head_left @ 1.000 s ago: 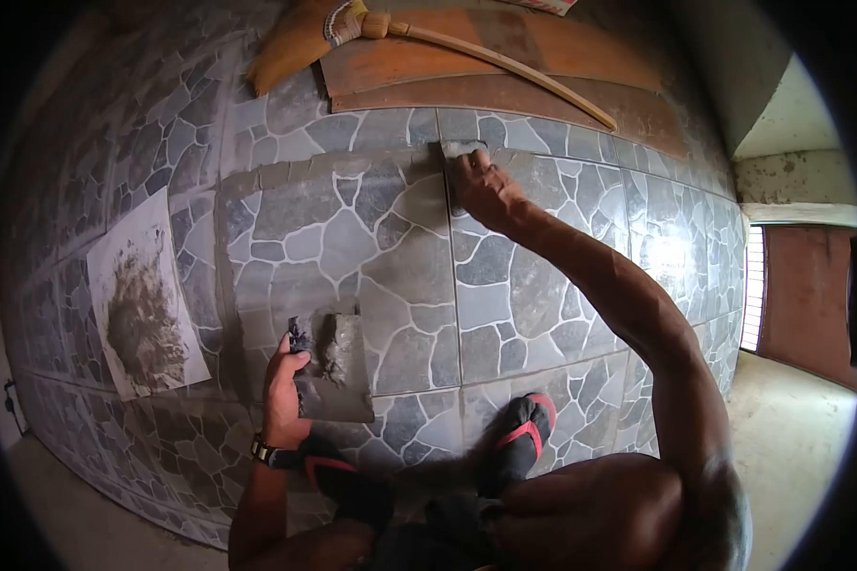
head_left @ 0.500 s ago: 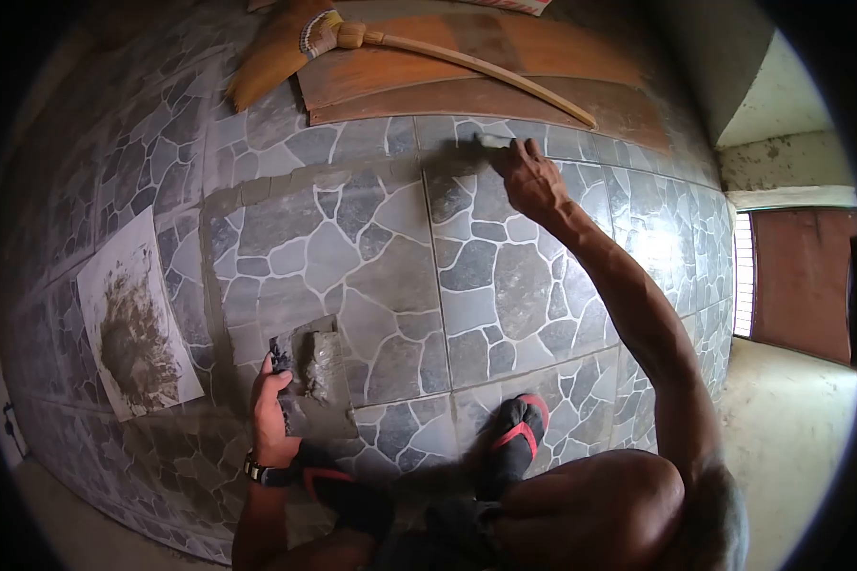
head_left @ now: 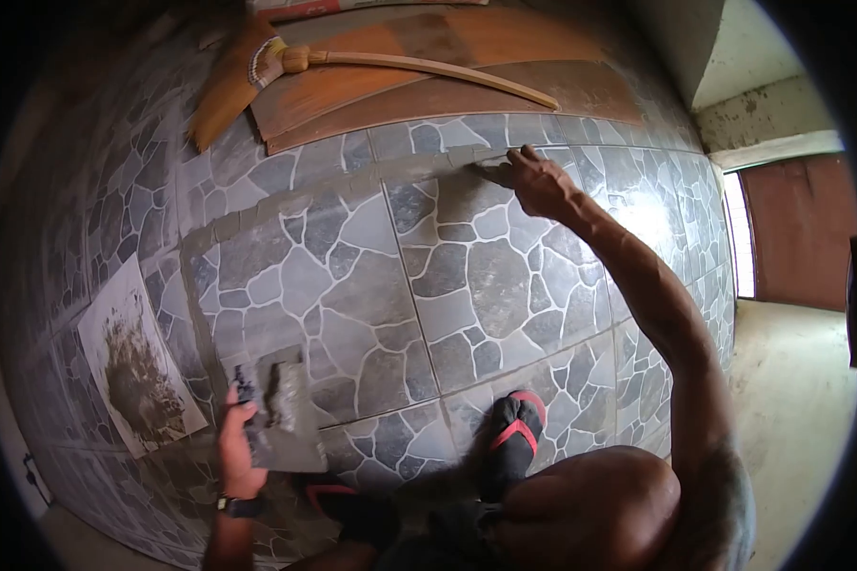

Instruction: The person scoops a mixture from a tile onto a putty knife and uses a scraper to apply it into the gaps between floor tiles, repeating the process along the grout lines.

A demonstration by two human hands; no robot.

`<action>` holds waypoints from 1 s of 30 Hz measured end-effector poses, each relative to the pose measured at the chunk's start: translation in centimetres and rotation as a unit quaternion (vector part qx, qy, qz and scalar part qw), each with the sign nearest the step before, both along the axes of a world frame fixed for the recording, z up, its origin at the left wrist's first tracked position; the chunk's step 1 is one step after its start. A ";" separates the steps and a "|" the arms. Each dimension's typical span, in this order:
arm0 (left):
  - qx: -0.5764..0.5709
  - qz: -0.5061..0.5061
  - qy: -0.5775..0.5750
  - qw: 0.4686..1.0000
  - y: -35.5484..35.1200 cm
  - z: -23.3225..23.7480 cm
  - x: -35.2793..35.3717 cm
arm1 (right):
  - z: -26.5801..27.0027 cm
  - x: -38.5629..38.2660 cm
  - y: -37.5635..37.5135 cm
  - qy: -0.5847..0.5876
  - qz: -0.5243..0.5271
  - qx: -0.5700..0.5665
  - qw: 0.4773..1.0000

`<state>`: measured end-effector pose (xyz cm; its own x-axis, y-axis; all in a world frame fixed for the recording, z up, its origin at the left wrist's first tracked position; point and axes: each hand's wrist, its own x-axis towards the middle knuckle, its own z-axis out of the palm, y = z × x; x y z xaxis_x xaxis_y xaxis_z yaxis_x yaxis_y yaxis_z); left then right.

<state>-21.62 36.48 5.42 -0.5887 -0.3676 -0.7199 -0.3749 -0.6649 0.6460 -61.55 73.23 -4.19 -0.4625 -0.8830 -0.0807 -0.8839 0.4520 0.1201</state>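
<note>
My left hand (head_left: 241, 440) is closed on the handle of a flat steel trowel (head_left: 300, 455), which carries a lump of wet grey grout (head_left: 282, 395). The trowel is just above the stone-pattern floor tiles (head_left: 486, 285). Farther out, my right hand (head_left: 541, 184) grips a small putty knife (head_left: 490, 171), largely hidden by the fingers and shadow. Its blade is at the far tile joint, where a band of grey grout (head_left: 324, 181) runs across. Another grout band (head_left: 195, 305) goes down the left side of the same tile.
A soft broom (head_left: 428, 65) lies across brownish boards (head_left: 590, 90) beyond the joint. On the left is a grout-smeared white sheet (head_left: 176, 390). My sandalled foot (head_left: 516, 433) is on the tiles. A reddish-brown door (head_left: 795, 233) stands at the right.
The putty knife has come down onto the joint, and the grout band now extends farther right past the tile seam. My left hand and trowel have shifted left and nearer me in view.
</note>
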 end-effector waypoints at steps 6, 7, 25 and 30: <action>-0.191 -0.200 -0.098 0.956 -4.7 9.0 -3.4 | -6.6 -2.4 3.8 0.020 -0.039 -0.135 0.990; -0.226 -0.228 -0.101 0.942 -4.6 10.0 -4.5 | -7.4 -3.4 4.5 0.028 0.014 -0.135 0.990; -0.014 -0.170 0.111 0.979 15.0 -3.3 -19.3 | -2.8 -1.1 -0.2 0.006 -0.012 0.032 0.999; -0.009 -0.080 0.063 0.995 16.1 -7.9 -18.6 | 0.2 -3.6 2.9 0.002 -0.156 -0.013 0.988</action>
